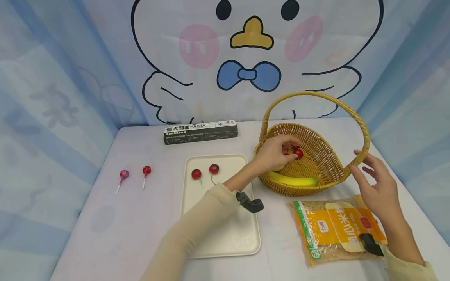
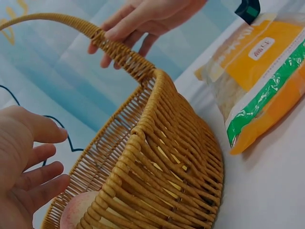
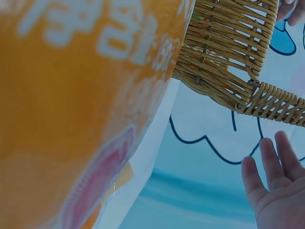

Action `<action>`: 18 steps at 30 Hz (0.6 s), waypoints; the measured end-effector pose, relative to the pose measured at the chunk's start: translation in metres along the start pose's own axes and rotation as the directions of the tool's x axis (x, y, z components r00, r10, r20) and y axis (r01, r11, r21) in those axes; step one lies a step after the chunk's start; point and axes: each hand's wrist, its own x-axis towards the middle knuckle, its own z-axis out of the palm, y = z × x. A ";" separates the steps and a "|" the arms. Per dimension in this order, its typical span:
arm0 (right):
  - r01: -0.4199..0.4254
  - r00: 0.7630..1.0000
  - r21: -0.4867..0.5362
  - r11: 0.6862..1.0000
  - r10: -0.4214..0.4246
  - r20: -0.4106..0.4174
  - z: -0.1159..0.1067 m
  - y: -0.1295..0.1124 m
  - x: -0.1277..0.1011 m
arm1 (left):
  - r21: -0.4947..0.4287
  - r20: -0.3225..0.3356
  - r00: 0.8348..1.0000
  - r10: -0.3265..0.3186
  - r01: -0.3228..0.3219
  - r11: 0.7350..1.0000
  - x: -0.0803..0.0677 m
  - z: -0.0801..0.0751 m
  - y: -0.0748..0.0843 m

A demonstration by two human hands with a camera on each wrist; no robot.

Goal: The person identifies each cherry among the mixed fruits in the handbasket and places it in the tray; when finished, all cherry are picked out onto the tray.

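Note:
My left hand (image 1: pixel 274 154) reaches into the wicker basket (image 1: pixel 330 156), above red cherries (image 1: pixel 298 153) seen beside its thumb and fingers. In the left wrist view its fingers (image 2: pixel 45 176) and thumb are spread, with nothing between them. The basket also has a banana (image 1: pixel 291 180) along its near side and a pale pinkish round fruit (image 2: pixel 78 210), mostly hidden. My right hand (image 1: pixel 379 183) is at the right base of the tall basket handle (image 1: pixel 362 128), fingertips right by it, fingers fairly straight in the right wrist view.
A cream tray (image 1: pixel 225 246) with two stemmed cherries (image 1: pixel 205 171) lies under my left forearm. Two lollipops (image 1: pixel 133 173) are to the left. A black-and-white pasta box (image 1: pixel 200 133) stands at the back. An orange grain bag (image 1: pixel 337 226) lies in front of the basket, beneath my right wrist.

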 end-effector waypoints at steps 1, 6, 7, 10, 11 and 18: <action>0.001 1.000 0.003 1.000 -0.001 0.001 0.000 0.000 0.000 | 0.000 0.004 1.000 0.003 -0.003 1.000 0.001 0.001 0.001; 0.001 1.000 0.014 1.000 -0.002 0.011 -0.001 0.002 0.001 | -0.013 0.001 1.000 0.020 -0.020 1.000 0.011 0.009 0.004; 0.001 1.000 0.015 1.000 -0.001 0.013 -0.001 0.002 0.001 | -0.017 0.000 1.000 0.025 -0.025 1.000 0.014 0.010 0.004; -0.007 1.000 0.013 1.000 0.007 0.017 -0.002 0.002 0.000 | -0.023 0.005 1.000 0.013 -0.013 1.000 0.020 0.017 0.005; -0.010 1.000 0.010 1.000 0.010 0.019 -0.002 0.002 0.000 | -0.019 0.007 1.000 0.004 -0.004 1.000 0.022 0.019 0.005; -0.003 1.000 0.009 1.000 0.002 0.018 -0.002 0.000 -0.001 | 0.032 0.040 0.997 -0.062 0.061 0.998 0.035 0.030 0.007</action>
